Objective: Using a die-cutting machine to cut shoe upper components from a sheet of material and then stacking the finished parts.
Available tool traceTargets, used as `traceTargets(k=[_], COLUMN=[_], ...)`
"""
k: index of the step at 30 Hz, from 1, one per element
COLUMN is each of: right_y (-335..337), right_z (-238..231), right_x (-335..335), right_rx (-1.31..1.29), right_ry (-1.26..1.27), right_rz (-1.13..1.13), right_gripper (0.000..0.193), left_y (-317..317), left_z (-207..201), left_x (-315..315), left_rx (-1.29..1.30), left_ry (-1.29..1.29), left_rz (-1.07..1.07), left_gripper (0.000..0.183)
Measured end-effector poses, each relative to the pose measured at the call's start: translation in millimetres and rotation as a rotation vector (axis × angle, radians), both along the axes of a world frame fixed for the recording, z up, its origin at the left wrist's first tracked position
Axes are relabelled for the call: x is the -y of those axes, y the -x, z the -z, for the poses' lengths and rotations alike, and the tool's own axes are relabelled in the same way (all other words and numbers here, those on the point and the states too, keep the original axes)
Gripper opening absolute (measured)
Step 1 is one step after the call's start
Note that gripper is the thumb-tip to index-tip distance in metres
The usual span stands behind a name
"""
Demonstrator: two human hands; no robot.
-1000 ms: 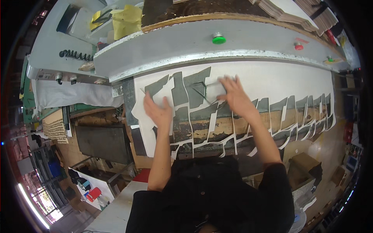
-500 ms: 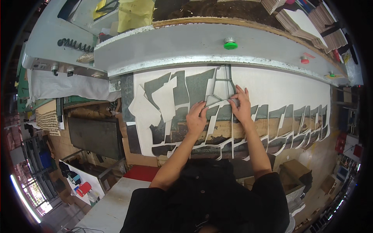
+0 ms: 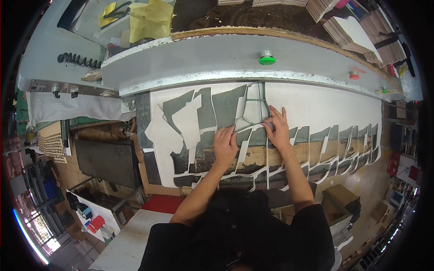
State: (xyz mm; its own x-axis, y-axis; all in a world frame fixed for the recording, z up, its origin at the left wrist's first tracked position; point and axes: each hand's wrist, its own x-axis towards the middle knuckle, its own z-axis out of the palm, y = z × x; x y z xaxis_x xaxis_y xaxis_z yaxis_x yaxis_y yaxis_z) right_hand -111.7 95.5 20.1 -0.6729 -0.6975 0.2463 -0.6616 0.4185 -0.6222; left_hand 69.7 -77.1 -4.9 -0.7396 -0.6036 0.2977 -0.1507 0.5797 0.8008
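A metal cutting die (image 3: 256, 99), an open frame with cross bars, lies on a white sheet (image 3: 316, 101) just in front of the press beam. My left hand (image 3: 225, 145) is closed at the die's lower left corner, fingers close together. My right hand (image 3: 278, 128) grips the lower right edge, with the thumb at the near corner and fingers along the side. Left of the die, cut-out openings show a dark green surface (image 3: 229, 106). Toward me, narrow white strips of sheet remain between a row of cut openings.
The grey beam (image 3: 194, 63) spans the far side, with a green button (image 3: 266, 59) and a red button (image 3: 354, 75). Loose white pieces (image 3: 187, 121) lie at the sheet's left. Stacked pieces (image 3: 350, 36) sit beyond the beam. An open cardboard box (image 3: 341, 198) stands lower right.
The whole view has shifted slightly, with the bench appearing a little lower and farther left. Both hands stay at the die, which keeps about the same place on the sheet.
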Motion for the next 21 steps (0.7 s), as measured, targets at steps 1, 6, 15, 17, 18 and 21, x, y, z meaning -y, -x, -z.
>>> traceTargets(k=[1,6,15,17,18,21], right_y=[0.0,0.4,3.3,10.6,15.1,27.0], right_z=[0.1,0.1,-30.7,-44.4,-49.5,-91.1], right_x=[0.5,1.5,36.7,33.1,34.7,73.2], right_rx=[-0.001,0.002,-0.056,-0.022,0.029,0.119], right_ry=[-0.003,-0.013,0.074,0.069,0.068,0.048], right_rz=[-0.004,0.000,0.081,0.083,0.078,-0.008], right_gripper=[0.017,0.017,0.024,0.024,0.024,0.031], left_y=[-0.1,2.2,10.5,16.1,13.1,-9.6], left_z=[0.4,-2.8,-20.5,-44.5,-50.2,-57.3], left_x=[0.0,2.9,25.7,34.2,40.8,58.0], left_rx=[0.003,-0.032,0.030,-0.062,-0.074,0.043], left_ry=[-0.003,0.018,-0.014,0.024,0.031,-0.119], left_rz=[0.001,-0.013,0.001,-0.055,-0.056,0.036], left_gripper=[0.031,0.031,0.035,0.040,0.040,0.043])
